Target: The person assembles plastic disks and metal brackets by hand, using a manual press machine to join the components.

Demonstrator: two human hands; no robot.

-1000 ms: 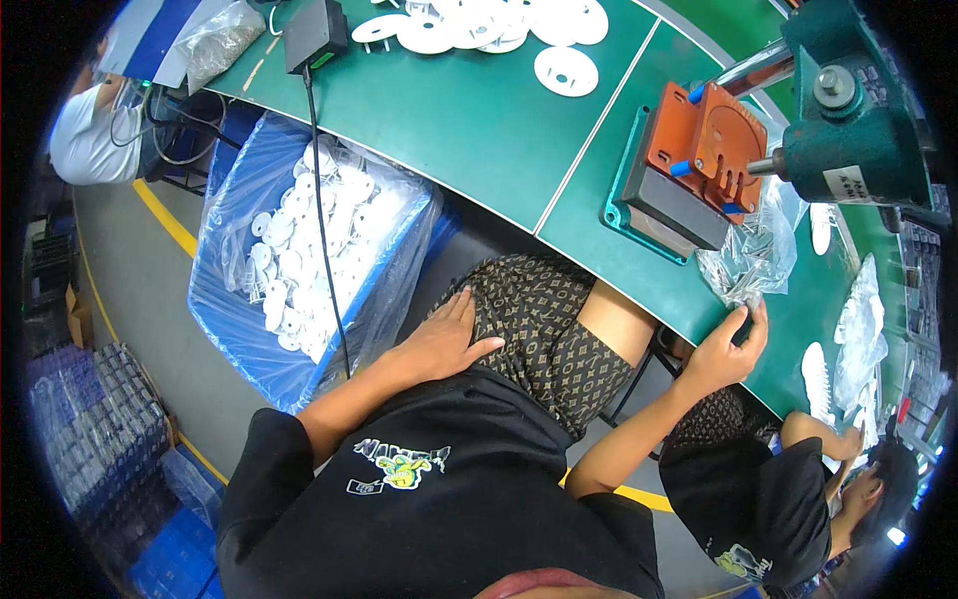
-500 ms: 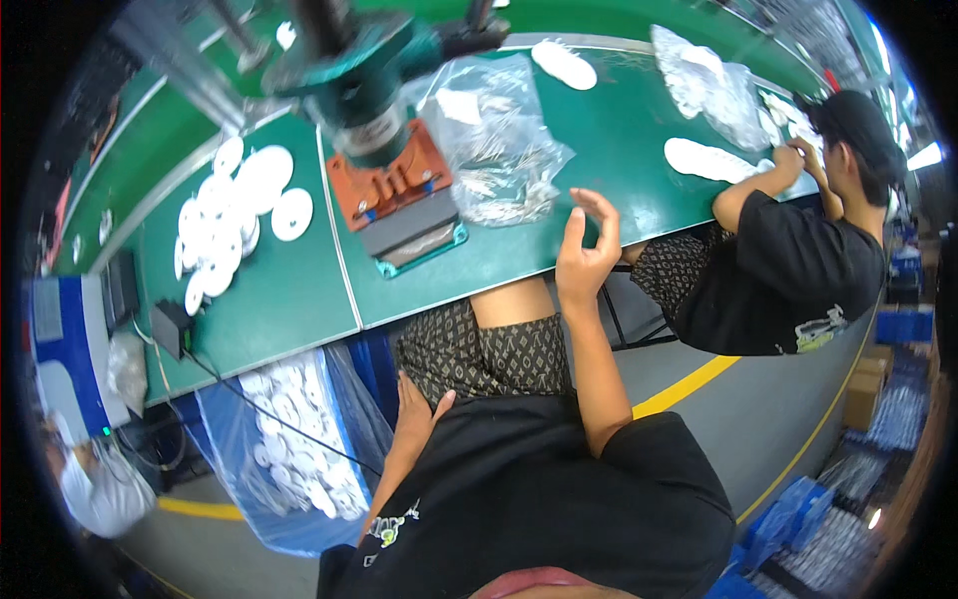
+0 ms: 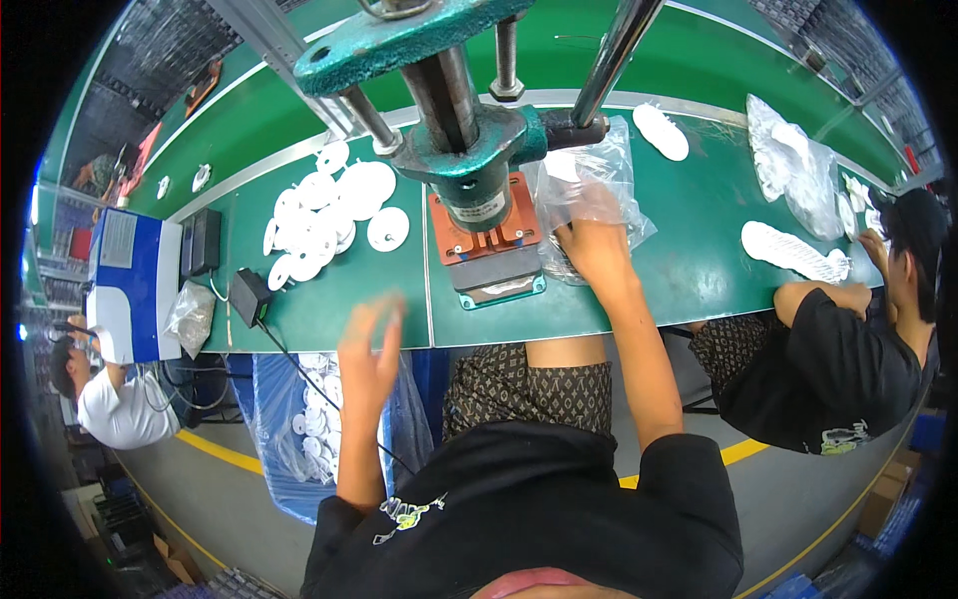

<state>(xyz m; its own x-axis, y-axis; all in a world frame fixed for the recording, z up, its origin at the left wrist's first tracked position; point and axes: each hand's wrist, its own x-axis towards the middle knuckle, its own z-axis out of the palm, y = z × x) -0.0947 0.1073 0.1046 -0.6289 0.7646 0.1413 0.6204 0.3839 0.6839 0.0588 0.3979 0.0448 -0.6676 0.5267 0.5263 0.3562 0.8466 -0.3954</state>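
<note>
Between discs (image 3: pixel 317 228) and bag (image 3: pixel 617 165) — green press (image 3: pixel 474 165)

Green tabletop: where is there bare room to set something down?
Bare tabletop lies between the clear bag at the right hand and the long white stack; another patch between the white discs and front edge, partly behind the left hand. Crowded: orange fixture, press, clear bag.
</note>
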